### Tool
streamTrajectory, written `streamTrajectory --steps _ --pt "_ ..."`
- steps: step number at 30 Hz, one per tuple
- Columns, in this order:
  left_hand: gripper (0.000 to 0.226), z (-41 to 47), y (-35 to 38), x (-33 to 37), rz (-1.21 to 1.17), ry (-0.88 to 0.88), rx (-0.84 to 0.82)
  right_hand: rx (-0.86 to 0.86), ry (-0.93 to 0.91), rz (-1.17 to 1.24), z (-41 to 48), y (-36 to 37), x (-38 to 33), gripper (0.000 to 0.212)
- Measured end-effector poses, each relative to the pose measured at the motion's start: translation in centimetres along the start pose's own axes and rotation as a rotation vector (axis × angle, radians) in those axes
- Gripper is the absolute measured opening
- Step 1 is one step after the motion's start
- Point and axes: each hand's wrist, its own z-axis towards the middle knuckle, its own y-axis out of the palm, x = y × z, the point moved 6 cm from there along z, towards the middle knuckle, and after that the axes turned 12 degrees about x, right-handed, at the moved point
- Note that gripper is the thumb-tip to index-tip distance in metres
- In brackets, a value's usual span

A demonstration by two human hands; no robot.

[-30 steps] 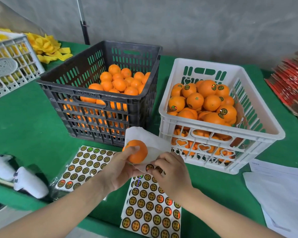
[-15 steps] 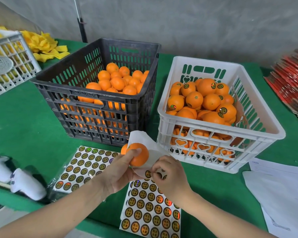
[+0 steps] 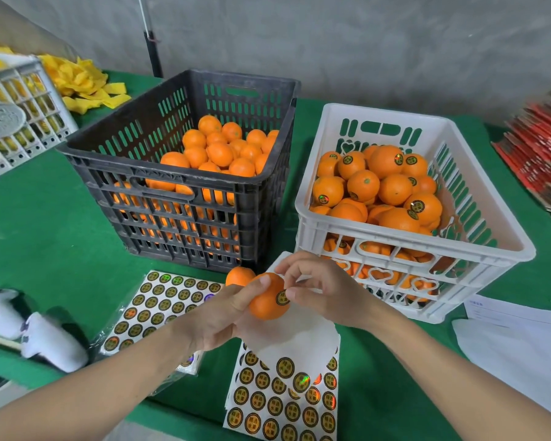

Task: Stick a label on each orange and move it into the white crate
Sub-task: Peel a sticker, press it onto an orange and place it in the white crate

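Left hand point(image 3: 223, 313): fingers and thumb curled round one round orange fruit point(image 3: 266, 300), gripped firmly and held up in front of the wrist.

Right hand point(image 3: 326, 288): fingers loosely bent and spread apart, not pinching. The thumb tip presses the edge of a round black-and-gold sticker label point(image 3: 282, 297) stuck on the fruit's near face; the forefinger arches above it, clear of the peel.

Second bare orange point(image 3: 238, 275) sits on the green cloth just beyond the left thumb.

White slotted plastic crate point(image 3: 388, 112) is beyond the right hand, part-filled with labelled fruit. Black slotted plastic crate point(image 3: 109, 157) lies beyond the left hand and holds unlabelled fruit.

White sticker sheet point(image 3: 283, 402) lies directly beneath both hands.
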Motion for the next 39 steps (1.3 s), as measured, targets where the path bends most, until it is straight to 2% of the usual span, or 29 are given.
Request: streamTrajectory --steps 4,7,9,11,14,16,18,19,21,23,24,26,27,28,31,33,39 --pt "0.107 -0.3 0.5 0.2 0.061 0.009 -0.027 0.039 -0.059 -0.119 0.0 0.5 -0.2 0.018" --pt "0.103 -0.3 0.5 0.3 0.065 0.021 -0.051 0.12 -0.076 -0.098 -0.3 0.6 -0.2 0.019" --pt "0.103 -0.4 0.5 0.2 0.08 0.024 -0.089 0.141 -0.029 -0.055 -0.4 0.3 0.2 0.038" --pt "0.108 -0.5 0.5 0.0 0.115 0.025 -0.115 0.066 0.042 -0.011 -0.5 0.3 0.9 0.063" --pt "0.107 -0.2 0.6 -0.1 0.177 0.038 -0.122 -0.148 0.083 -0.022 -1.1 1.3 1.3 0.062" --pt "0.108 0.1 0.8 -0.1 0.203 0.043 -0.12 -0.176 0.048 -0.125 -1.5 1.9 1.4 0.063" --pt "0.111 0.5 0.7 -0.4 0.201 0.024 -0.15 -0.097 -0.039 -0.241 -1.5 2.0 1.0 0.063" --pt "0.106 0.7 0.5 -0.4 0.203 0.013 -0.156 -0.051 -0.069 -0.251 -1.4 1.7 0.5 0.062" --pt "0.086 1.1 -0.2 -0.3 0.261 0.008 -0.148 0.058 -0.075 -0.201 -0.7 0.1 -1.2 0.06" --pt "0.074 1.8 -1.1 0.2 0.299 0.04 -0.106 0.248 -0.088 -0.135 0.9 -3.4 -3.1 0.056" --pt "0.061 2.1 -1.4 0.5 0.295 0.067 -0.078 0.357 -0.106 -0.12 2.0 -5.8 -4.1 0.055" --pt "0.024 2.6 -1.9 0.8 0.294 0.109 -0.044 0.524 -0.12 -0.209 4.7 -10.5 -5.0 0.054" --pt "0.013 2.7 -2.0 0.9 0.297 0.121 -0.037 0.566 -0.088 -0.308 6.1 -12.6 -5.0 0.052" --pt "0.014 2.8 -2.2 0.9 0.296 0.126 -0.032 0.576 -0.015 -0.428 7.4 -14.5 -4.3 0.05" --pt "0.028 2.8 -2.3 1.1 0.269 0.121 -0.015 0.458 0.282 -0.75 9.3 -17.6 -0.5 0.05" --pt "0.031 2.8 -2.2 1.2 0.253 0.119 -0.014 0.344 0.379 -0.836 9.4 -17.9 1.6 0.055" --pt "0.038 2.7 -1.9 0.7 0.317 0.116 -0.039 0.183 0.386 -0.993 9.3 -16.8 3.0 0.072"
